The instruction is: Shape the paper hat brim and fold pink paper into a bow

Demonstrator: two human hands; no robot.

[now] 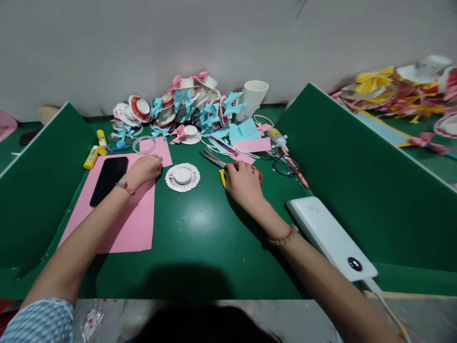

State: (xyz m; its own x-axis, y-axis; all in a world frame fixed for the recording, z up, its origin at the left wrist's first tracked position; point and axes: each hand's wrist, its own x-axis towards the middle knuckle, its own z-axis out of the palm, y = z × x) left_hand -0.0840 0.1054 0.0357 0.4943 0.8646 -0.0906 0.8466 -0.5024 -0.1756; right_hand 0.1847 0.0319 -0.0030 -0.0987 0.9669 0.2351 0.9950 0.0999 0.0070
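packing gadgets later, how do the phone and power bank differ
The phone is black; the power bank is white. The phone lies on pink paper; the power bank, on the green table. The power bank has a cable; the phone shows none. Both lie flat.

I see a wide bare patch on the green table (198, 238) between the pink paper (139, 231) and the person's right arm (310, 255), easy to slide through. The heap of paper hats and bows (210, 113) blocks the back, and tall green walls (360, 190) block both sides

Black phone (107, 180), white power bank (331, 234)
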